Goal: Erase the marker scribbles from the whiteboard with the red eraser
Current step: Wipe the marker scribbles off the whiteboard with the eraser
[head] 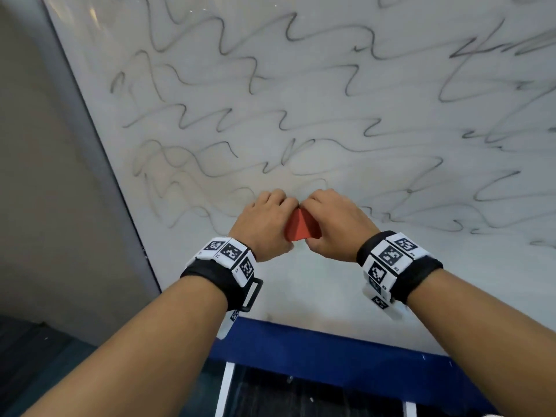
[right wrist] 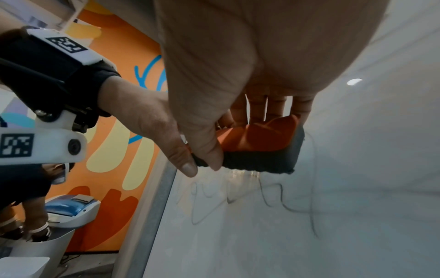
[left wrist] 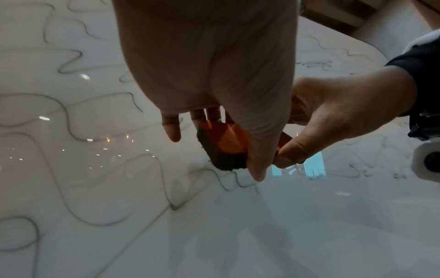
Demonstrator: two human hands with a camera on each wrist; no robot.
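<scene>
A red eraser with a dark felt pad is held between both hands just in front of the whiteboard. My left hand grips its left end, thumb below and fingers over the top. My right hand grips the right end the same way. Black wavy marker scribbles cover most of the board above and beside the hands. In the left wrist view the eraser sits between thumb and fingers, with the felt side turned toward the board. The felt looks close to the surface; contact cannot be told.
The board's grey left frame runs diagonally, with a beige wall beyond it. A blue ledge runs under the board. In the right wrist view an orange patterned wall and a white and blue machine stand left.
</scene>
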